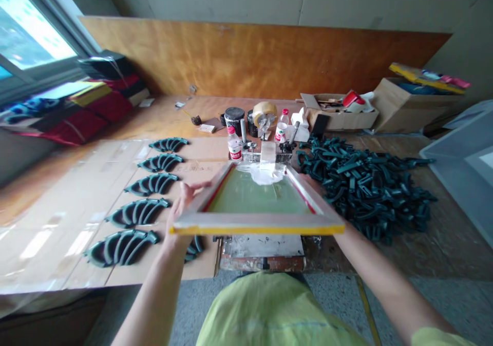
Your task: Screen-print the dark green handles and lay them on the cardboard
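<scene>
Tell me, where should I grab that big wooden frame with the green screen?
Best hold the wooden frame with green mesh screen by its two long side rails, one hand coming in from each outer side, as the left hand does here. The rails are stiff, flat wood; the mesh is thin, with white ink pooled at the far end, so keep fingers off it.

Screen frame (259, 202) between rows (144, 202) and pile (365, 181).

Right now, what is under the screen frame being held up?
Below the front edge of the frame show a pale stained plate on a reddish base and, by the left hand, one dark green part. Anything further back is covered by it.
</scene>
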Demonstrator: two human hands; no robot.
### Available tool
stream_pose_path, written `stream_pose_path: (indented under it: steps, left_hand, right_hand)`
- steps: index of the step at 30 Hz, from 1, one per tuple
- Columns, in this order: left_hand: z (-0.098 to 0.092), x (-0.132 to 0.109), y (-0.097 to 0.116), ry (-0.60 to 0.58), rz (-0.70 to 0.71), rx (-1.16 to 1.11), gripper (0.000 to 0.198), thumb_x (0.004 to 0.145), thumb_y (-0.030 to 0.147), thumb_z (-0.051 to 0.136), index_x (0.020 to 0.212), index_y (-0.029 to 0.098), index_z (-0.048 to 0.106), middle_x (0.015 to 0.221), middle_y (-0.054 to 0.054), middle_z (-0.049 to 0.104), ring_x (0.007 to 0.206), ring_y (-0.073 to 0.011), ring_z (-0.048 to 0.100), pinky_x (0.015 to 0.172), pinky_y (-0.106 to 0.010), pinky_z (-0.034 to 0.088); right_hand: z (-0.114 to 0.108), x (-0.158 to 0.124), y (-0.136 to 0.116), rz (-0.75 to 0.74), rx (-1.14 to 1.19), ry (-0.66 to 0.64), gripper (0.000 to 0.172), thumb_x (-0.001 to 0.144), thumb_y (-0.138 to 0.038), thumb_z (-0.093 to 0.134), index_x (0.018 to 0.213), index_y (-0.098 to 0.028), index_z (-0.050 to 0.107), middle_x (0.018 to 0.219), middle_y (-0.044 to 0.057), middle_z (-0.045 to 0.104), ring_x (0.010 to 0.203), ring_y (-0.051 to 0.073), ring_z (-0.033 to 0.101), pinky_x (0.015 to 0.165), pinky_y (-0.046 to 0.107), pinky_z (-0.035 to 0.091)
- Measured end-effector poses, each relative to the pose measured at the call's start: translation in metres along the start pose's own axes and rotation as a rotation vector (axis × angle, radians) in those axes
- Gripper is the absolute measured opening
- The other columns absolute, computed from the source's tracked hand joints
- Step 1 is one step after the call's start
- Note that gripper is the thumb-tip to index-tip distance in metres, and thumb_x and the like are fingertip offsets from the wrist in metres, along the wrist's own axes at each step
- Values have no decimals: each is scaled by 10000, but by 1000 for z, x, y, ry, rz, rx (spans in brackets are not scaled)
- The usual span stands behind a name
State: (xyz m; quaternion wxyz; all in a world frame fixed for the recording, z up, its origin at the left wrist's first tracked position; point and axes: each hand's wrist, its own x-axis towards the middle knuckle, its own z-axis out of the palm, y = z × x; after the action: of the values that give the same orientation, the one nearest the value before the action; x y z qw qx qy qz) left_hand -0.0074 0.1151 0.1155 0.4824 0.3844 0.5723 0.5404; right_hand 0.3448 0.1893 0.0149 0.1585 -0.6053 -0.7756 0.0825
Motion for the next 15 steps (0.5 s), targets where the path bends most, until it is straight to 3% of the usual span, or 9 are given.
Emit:
stream_pose_path:
  steps: [3,6,8,10,13,15]
  left_hand:
    - [-15,-23,-44,-84,-256,73,695,725,679,610,1221,193,624,808,-29,705,642,-172,645,537,-236,478]
    - [-19,-29,-91,-93,-304,124,841,690,615,691,1388,198,477,781,-11,694,651,-167,642,549,-228,475]
    - [-19,-26,-116,-84,-285,169,872,706,597,686,1430,192,418,750,0,686,633,-156,630,556,-226,474]
    - [-19,-21,-131,-86,-280,189,855,726,595,668,1434,190,410,748,3,684,633,-152,626,569,-229,481]
    - [-20,-18,-138,-92,-302,177,820,721,592,673,1404,192,454,792,-10,699,683,-169,650,606,-243,502]
    - [-20,-19,-136,-84,-310,162,777,714,581,685,1365,196,505,808,-19,707,725,-184,664,632,-251,512]
  right_hand:
    - [-20,29,3,64,57,160,309,906,-190,491,1178,-160,635,1150,115,618,1069,236,564,943,362,446]
    - [-24,61,-23,-63,59,219,438,831,-237,636,1259,-170,567,1253,112,564,1158,246,518,981,371,432]
    - [-20,76,-46,-110,-10,155,457,778,-230,696,1214,-164,579,1206,117,587,1137,263,524,942,378,449]
    - [-12,82,-63,-93,-74,30,329,774,-215,694,1091,-164,624,1051,110,646,1015,263,579,845,360,475]
    - [2,69,-74,-83,-129,-105,132,812,-193,624,940,-178,653,883,98,674,855,244,615,748,327,469]
    - [8,49,-73,-181,-136,-126,118,821,-148,568,895,-178,655,866,98,677,853,235,612,746,316,457]
